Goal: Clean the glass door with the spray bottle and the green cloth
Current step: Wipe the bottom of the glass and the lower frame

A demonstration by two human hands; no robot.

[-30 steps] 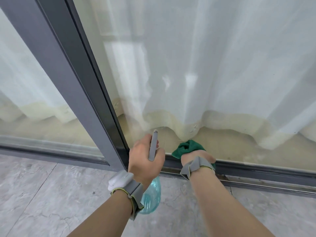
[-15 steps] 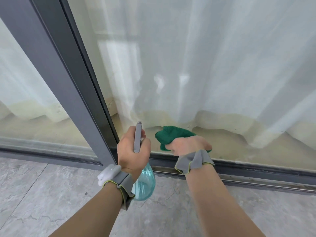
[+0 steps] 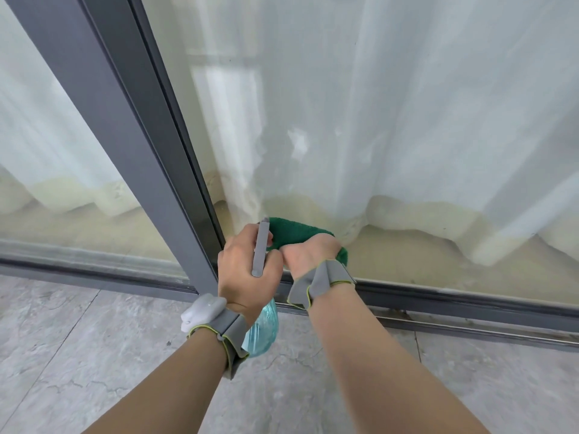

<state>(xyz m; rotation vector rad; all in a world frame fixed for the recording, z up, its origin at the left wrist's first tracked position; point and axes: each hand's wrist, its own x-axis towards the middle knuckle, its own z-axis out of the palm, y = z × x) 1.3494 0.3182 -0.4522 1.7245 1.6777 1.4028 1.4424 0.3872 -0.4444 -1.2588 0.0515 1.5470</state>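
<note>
Both busy down low: left hand (image 3: 247,274) wrapped around spray bottle (image 3: 261,332), right hand (image 3: 308,252) bunching green cloth (image 3: 296,231) against glass door (image 3: 391,145) just beside it, so probably best wiping with firm overlapping strokes right into that bottom corner.

A green cloth (image 3: 296,234), bunched up, lies pressed against the low part of a grey-framed glass door (image 3: 376,120). Beside it, a pale blue spray bottle (image 3: 262,330) with grey top hangs upright.
</note>
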